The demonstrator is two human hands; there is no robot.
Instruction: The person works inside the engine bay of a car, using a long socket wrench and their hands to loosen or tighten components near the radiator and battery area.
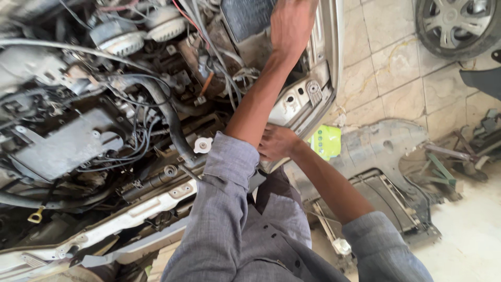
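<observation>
1. The left hand reaches far forward into the open engine bay, its back to the camera and its fingers lost over the silver-grey front body panel; whether they grip anything I cannot tell. The long reach suggests it steadies or feels for something deep at that corner.
2. The right hand sits low, tucked under the left forearm, its fingers curled against the lower edge of the same panel where it meets the pale front crossmember. It seems to brace or hold that edge, though a firm clasp cannot be confirmed.
3. The two hands are well apart, one high, one low, both on the car's front corner.
4. Just beside the left elbow is one small white round radiator cap, and one thick black rubber hose curves past it.
5. One yellow dipstick loop shows low in the bay.
6. On the tiled floor lie one grey plastic undertray, one bright green packet and one alloy wheel.
</observation>
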